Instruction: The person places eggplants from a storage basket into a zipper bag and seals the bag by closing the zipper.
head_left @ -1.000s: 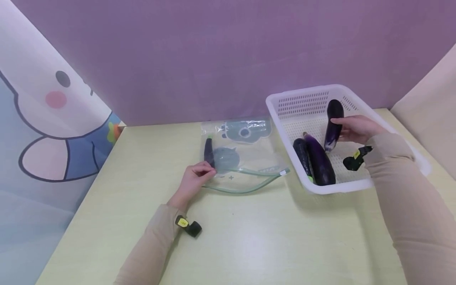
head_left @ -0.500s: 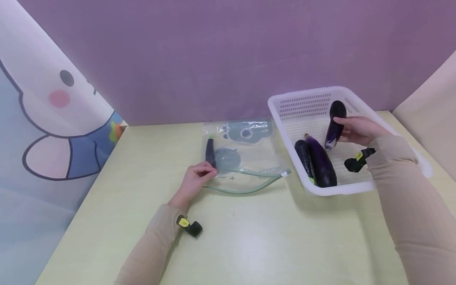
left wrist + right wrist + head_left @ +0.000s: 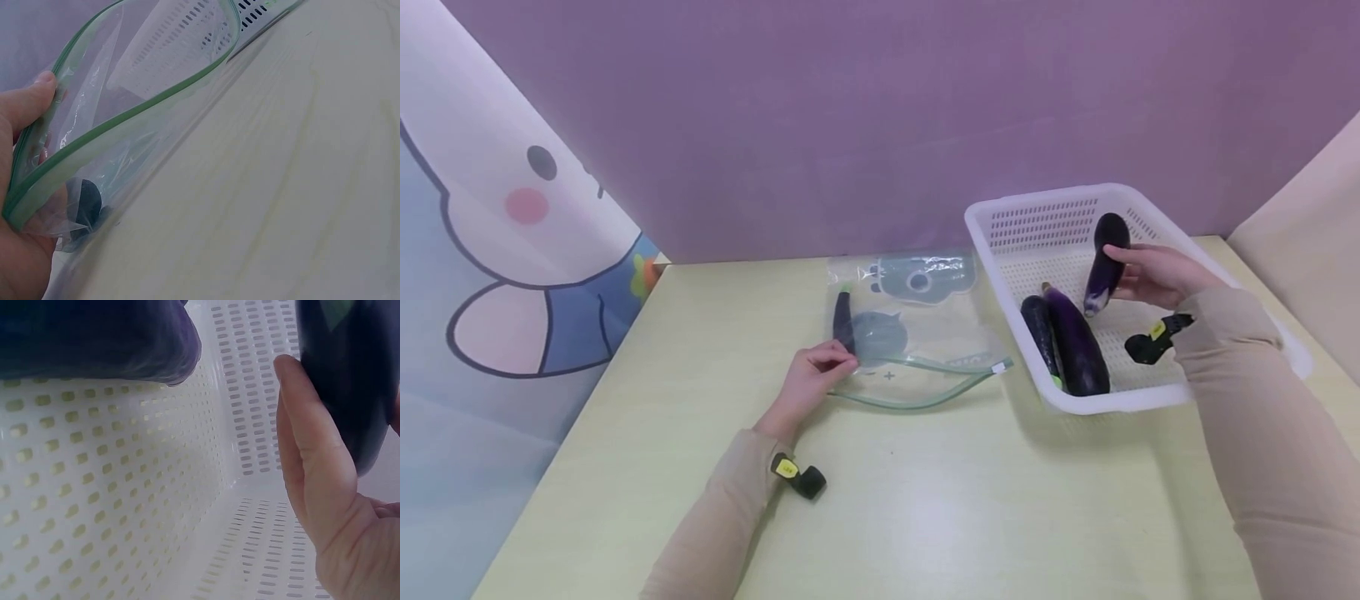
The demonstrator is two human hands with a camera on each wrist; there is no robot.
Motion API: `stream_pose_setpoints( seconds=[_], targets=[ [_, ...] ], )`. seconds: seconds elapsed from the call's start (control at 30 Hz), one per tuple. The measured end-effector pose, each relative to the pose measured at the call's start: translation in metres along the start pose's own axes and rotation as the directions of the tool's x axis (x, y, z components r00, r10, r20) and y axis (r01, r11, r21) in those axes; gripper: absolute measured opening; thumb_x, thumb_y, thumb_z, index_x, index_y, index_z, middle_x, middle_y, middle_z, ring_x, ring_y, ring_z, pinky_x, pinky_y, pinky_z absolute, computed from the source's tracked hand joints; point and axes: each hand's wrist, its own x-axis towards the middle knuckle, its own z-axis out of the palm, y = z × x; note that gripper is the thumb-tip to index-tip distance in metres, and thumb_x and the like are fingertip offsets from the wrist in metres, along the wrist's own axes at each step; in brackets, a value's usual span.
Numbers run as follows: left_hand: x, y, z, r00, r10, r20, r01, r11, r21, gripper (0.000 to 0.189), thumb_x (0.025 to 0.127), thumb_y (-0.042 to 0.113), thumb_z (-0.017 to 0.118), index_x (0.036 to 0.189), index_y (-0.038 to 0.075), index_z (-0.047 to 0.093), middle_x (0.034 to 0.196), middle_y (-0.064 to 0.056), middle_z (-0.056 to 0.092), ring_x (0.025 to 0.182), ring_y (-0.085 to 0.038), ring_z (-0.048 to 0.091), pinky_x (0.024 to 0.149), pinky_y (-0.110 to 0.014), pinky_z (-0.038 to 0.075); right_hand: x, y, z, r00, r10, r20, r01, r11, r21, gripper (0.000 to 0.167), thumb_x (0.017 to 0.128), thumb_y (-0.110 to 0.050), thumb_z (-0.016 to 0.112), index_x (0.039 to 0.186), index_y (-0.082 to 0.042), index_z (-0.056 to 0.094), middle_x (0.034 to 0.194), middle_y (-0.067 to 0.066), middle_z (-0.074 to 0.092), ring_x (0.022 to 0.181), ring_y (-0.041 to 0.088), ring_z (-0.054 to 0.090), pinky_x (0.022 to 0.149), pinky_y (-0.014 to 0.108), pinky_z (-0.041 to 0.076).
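A dark purple eggplant (image 3: 1107,262) is gripped by my right hand (image 3: 1157,275), tilted above the floor of the white basket (image 3: 1078,403). Below it in the basket lie a larger eggplant (image 3: 1078,346) and a dark, rough-skinned vegetable (image 3: 1040,333) with a green tip. With thumb and fingers, my left hand (image 3: 808,379) pinches the left end of the clear zip bag's green-edged mouth (image 3: 125,119). The bag (image 3: 925,325) lies on the table, its mouth parted. Inside its left side is a slim dark vegetable (image 3: 842,317) with a pale green end, partly hidden by my fingers.
The basket stands at the right of the pale table (image 3: 895,517), close to the purple back wall (image 3: 850,125). A white slider (image 3: 998,367) sits at the right end of the bag's mouth, beside the basket. A cartoon-printed cloth (image 3: 497,250) hangs at left.
The view has shifted slightly, so everything sits a little lower and to the right. Both hands keep their holds, and no object has visibly moved.
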Motion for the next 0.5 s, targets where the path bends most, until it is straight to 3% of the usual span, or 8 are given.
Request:
stream_pose_setpoints(
  seconds=[0.1, 0.2, 0.33, 0.5],
  targets=[
    [0.0012, -0.0015, 0.0004, 1.0, 0.015, 0.006, -0.015, 1.0, -0.004, 0.037, 0.081, 0.014, 0.072, 0.09, -0.02, 0.062, 0.082, 0.0, 0.063, 0.075, -0.004, 0.055, 0.067, -0.015, 0.046, -0.0007, -0.0008, -0.0009, 1.0, -0.013, -0.003, 0.013, 0.998, -0.066, 0.021, 0.098, -0.023, 0.047, 0.113, -0.015, 0.035, 0.088, -0.004, 0.062, 0.082, 0.008, 0.062, 0.075, 0.024, 0.055],
    [0.0017, -0.0027, 0.001, 1.0, 0.015, 0.009, -0.015, 1.0, -0.006, 0.037, 0.081, 0.014, 0.072, 0.091, -0.02, 0.061, 0.082, -0.002, 0.063, 0.075, -0.004, 0.055, 0.067, -0.015, 0.046, -0.002, -0.002, -0.0022, 1.0, -0.023, -0.012, 0.022, 0.996, -0.082, 0.014, 0.098, -0.023, 0.047, 0.109, -0.016, 0.041, 0.087, -0.004, 0.063, 0.081, 0.007, 0.062, 0.073, 0.024, 0.055],
    [0.0012, -0.0019, 0.0008, 1.0, -0.012, 0.004, 0.012, 1.0, 0.001, 0.03, 0.082, 0.008, 0.071, 0.091, -0.019, 0.062, 0.082, 0.0, 0.063, 0.075, -0.004, 0.055, 0.067, -0.015, 0.046, -0.0033, -0.0032, -0.0032, 1.0, -0.014, -0.008, 0.014, 1.0, 0.016, 0.005, 0.098, -0.021, 0.047, 0.102, -0.017, 0.047, 0.087, -0.003, 0.064, 0.082, 0.01, 0.062, 0.074, 0.026, 0.055],
    [0.0016, -0.0004, 0.0002, 1.0, -0.018, -0.002, 0.018, 1.0, 0.011, 0.023, 0.081, 0.002, 0.069, 0.09, -0.019, 0.062, 0.081, 0.002, 0.062, 0.074, -0.004, 0.054, 0.067, -0.015, 0.046, -0.0042, -0.0055, -0.0025, 1.0, -0.007, 0.002, 0.007, 0.995, 0.096, 0.015, 0.099, -0.019, 0.045, 0.111, -0.018, 0.036, 0.089, -0.003, 0.064, 0.083, 0.012, 0.063, 0.075, 0.028, 0.055]
  ],
)
